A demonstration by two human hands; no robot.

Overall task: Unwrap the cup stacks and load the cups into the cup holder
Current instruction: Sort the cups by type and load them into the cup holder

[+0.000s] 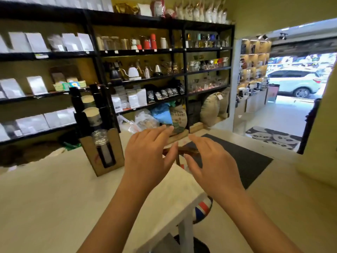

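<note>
A tall cup holder (99, 150) with a cardboard-brown base and black columns stands on the white table (45, 198), left of my hands. White paper cups (92, 115) show in its upper part and a clear plastic cup stack (101, 139) sits in its front slot. My left hand (147, 154) and my right hand (209, 161) hover side by side above the table's right edge, fingers straight and spread, holding nothing. No wrapped cup stack is visible.
Black shelves (142, 52) with bags, kettles and jars fill the wall behind. Sacks (211, 108) lie on the floor. A dark mat (251, 161) covers the floor to the right. A stool (202, 209) stands under the table edge. An open doorway (284, 99) leads outside.
</note>
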